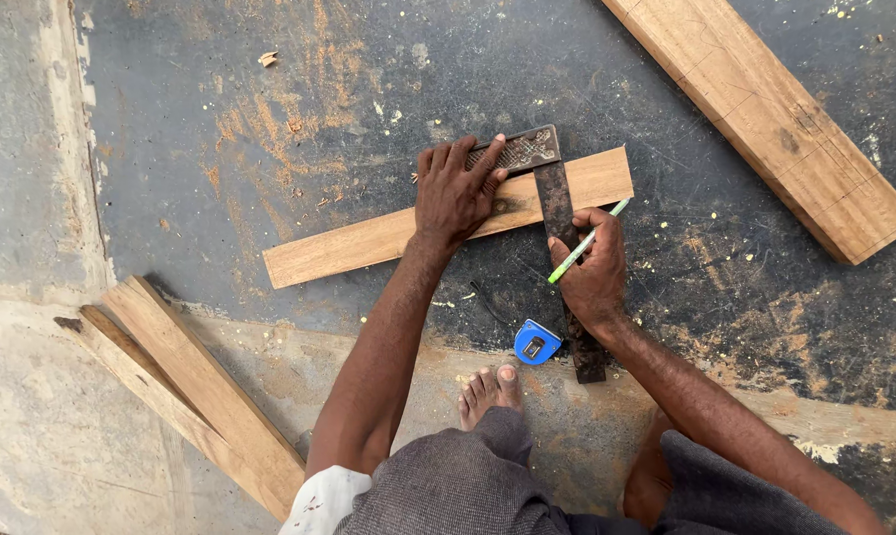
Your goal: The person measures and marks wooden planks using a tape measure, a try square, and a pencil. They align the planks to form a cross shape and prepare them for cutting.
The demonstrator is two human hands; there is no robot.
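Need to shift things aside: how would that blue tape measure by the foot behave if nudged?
The blue tape measure looks compact and flat-lying, so it would probably slide rather than roll. Its hard case seems sturdy. The dusty floor may let it skid easily.

Soft, even daylight — sharp throughout

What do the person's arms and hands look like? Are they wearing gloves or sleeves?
No gloves: the left hand and right hand are both bare, with no rings, watch or bands showing. The forearms are bare too. A short white sleeve with small dark specks shows at the left upper arm. The right arm's sleeve is out of view. Both arms look lean.
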